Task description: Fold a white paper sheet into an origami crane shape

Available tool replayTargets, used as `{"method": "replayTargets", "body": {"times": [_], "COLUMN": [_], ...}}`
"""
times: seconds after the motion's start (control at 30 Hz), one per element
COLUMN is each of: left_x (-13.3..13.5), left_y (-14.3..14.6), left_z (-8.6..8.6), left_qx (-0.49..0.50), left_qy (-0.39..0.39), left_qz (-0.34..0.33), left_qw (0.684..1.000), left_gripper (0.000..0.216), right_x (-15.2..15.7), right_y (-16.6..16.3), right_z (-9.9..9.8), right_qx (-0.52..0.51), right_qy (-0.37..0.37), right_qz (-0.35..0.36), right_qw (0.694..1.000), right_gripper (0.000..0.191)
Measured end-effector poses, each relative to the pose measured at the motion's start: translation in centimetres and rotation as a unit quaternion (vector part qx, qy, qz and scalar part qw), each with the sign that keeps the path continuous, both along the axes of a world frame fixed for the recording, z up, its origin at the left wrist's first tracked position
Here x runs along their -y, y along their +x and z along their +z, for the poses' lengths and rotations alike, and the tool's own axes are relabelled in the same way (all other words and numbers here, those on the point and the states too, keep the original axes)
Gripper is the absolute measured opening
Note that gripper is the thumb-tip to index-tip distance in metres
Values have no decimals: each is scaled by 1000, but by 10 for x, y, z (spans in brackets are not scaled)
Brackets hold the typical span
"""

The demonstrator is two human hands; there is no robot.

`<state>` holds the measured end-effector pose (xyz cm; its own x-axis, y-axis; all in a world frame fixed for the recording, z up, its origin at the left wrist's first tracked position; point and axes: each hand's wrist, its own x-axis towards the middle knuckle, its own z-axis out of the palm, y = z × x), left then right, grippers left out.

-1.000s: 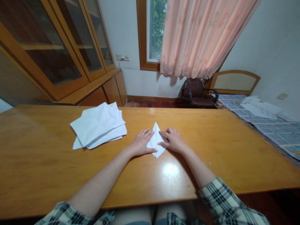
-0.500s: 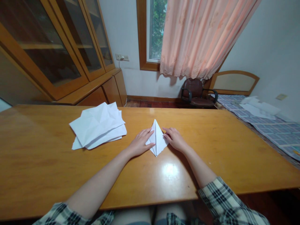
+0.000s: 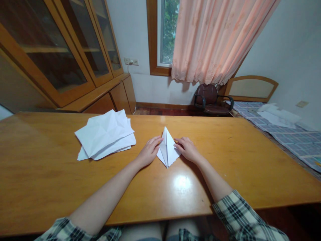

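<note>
— Now, what have our hands got?
— Our left hand (image 3: 148, 152) pinches the left edge of the folded paper (image 3: 167, 150), fingers curled; our right hand (image 3: 187, 149) grips its right edge likewise.
— Where does it sit?
— Mid-surface (image 3: 225, 160), point away from us, its centre raised. Loose sheets (image 3: 105, 134) lie further left.

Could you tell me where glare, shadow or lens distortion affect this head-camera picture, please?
In the head view, a bright glare patch sits on the table just nearer the camera than the folded paper, between the forearms; the left hand and right hand look sharp; soft shadow falls under the curtain; wide-angle distortion tilts the cabinet and bends the table edge.
</note>
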<state>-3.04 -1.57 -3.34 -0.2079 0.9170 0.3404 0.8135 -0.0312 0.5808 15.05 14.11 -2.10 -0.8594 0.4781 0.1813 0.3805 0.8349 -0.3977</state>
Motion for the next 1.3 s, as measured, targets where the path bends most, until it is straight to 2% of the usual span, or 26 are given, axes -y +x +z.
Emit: {"method": "replayTargets", "body": {"times": [0.47,0.67,0.87,1.13,1.3], "left_x": [4,3,2,0,-2], "left_y": [6,7,8,7,7], "left_z": [3,1,1,1,-1], "left_qx": [-122,-115,-86,-162,-179], "left_qy": [-74,-75,-77,-100,-117], "left_qz": [-49,-53,-42,-91,-93], "left_qw": [989,989,992,977,972], "left_gripper": [40,40,52,41,41], "right_x": [2,2,1,0,0], "right_y": [-4,-4,-4,-4,-4], "right_z": [-5,-6,-8,-12,-12], "right_qx": [1,2,-11,-20,-15], "right_qy": [13,21,27,34,36], "right_qz": [-7,-8,14,15,17], "right_qw": [1000,1000,999,999,999], "right_gripper": [33,43,32,31,31]}}
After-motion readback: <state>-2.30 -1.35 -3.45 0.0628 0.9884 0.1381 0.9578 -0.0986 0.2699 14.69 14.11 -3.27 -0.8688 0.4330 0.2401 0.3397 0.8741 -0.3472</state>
